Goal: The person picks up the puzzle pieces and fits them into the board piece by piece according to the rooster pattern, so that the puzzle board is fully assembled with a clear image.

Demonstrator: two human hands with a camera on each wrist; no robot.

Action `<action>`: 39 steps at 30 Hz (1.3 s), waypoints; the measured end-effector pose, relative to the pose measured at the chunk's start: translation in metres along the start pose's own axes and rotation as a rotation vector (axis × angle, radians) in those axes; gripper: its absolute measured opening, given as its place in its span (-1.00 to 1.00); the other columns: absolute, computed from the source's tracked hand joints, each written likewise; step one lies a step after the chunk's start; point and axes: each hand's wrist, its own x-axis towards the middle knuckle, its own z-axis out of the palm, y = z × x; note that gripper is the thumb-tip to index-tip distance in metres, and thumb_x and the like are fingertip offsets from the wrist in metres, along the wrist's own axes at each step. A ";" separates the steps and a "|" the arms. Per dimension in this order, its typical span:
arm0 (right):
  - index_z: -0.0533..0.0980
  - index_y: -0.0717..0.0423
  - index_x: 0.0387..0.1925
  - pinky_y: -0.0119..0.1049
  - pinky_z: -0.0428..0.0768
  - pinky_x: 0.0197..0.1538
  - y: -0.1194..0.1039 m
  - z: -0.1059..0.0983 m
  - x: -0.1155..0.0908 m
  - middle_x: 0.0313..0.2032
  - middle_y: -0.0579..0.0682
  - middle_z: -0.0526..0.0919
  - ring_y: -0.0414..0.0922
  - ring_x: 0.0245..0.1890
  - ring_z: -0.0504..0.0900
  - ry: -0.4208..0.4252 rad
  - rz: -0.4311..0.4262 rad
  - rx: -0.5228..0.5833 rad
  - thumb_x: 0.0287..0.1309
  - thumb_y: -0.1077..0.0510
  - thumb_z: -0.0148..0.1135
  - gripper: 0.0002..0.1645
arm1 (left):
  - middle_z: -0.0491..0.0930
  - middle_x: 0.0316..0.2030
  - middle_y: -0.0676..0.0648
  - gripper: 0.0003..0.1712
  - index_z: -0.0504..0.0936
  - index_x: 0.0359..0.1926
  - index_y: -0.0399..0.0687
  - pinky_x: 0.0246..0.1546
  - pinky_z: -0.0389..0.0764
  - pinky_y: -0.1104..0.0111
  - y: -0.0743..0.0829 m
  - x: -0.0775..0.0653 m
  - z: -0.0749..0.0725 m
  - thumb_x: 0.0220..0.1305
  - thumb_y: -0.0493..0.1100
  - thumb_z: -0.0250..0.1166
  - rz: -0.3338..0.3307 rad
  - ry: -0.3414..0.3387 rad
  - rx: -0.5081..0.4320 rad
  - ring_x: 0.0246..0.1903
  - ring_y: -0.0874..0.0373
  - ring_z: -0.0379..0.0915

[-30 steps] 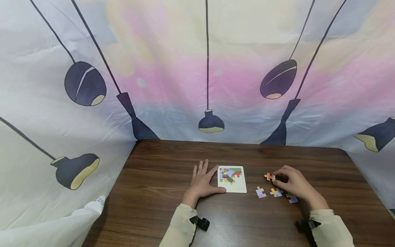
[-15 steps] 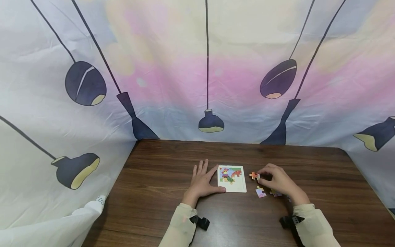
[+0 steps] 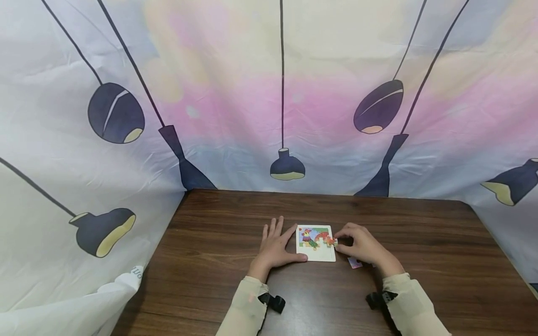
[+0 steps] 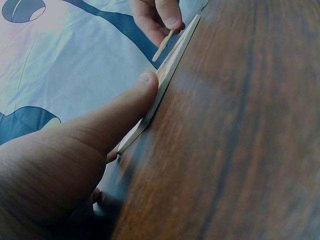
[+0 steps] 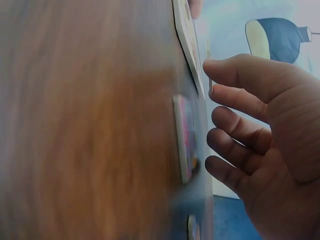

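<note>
A square white puzzle board (image 3: 317, 256) lies on the table with part of a rooster picture filled in at its upper area. At its left side rests my left hand (image 3: 274, 252), fingers spread and straight, the thumb on the lower left corner and the index finger by the upper left one. My right hand (image 3: 364, 246) pinches an orange-red puzzle piece (image 3: 330, 241) between thumb and index finger over the board's right edge. Seen from the left wrist, that puzzle piece (image 4: 162, 47) is tilted and held just above the board (image 4: 175, 57).
A pinkish-purple puzzle piece (image 3: 354, 263) lies right of the board, partly under my right hand. The right wrist view shows another loose piece (image 5: 193, 228) beyond it. The brown wooden table (image 3: 227, 233) meets a printed cloth backdrop (image 3: 244, 172) at its far edge.
My right hand has moved left with the orange-red puzzle piece, from beside the loose pieces to over the board's right edge. The left hand and board have stayed put.
</note>
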 end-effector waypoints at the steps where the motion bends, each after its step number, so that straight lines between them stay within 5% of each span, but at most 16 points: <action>1: 0.76 0.11 -0.01 -0.29 0.54 -0.24 -0.001 0.001 0.001 -0.19 -0.14 0.63 -0.23 -0.28 0.54 -0.004 -0.002 0.001 0.26 0.19 0.50 -0.73 | -0.16 0.68 -0.29 0.23 0.27 0.64 0.14 0.59 -0.30 -0.23 0.000 0.000 0.000 0.06 0.45 0.54 -0.002 -0.001 -0.001 0.65 -0.31 -0.39; 14: 0.75 0.16 -0.04 -0.29 0.56 -0.26 -0.005 0.008 0.011 -0.17 -0.06 0.66 -0.23 -0.30 0.54 -0.038 -0.077 0.018 0.25 0.18 0.52 -0.73 | -0.16 0.68 -0.28 0.23 0.28 0.64 0.14 0.59 -0.30 -0.22 0.000 0.000 0.002 0.06 0.46 0.54 -0.014 -0.005 -0.002 0.65 -0.31 -0.39; 39: 0.73 0.16 0.02 -0.28 0.57 -0.24 -0.004 0.010 0.015 -0.15 -0.07 0.65 -0.23 -0.26 0.55 -0.062 -0.058 0.041 0.30 0.14 0.51 -0.69 | -0.15 0.68 -0.28 0.22 0.29 0.64 0.13 0.59 -0.30 -0.23 0.001 0.000 -0.001 0.06 0.46 0.53 -0.010 -0.011 0.003 0.65 -0.30 -0.40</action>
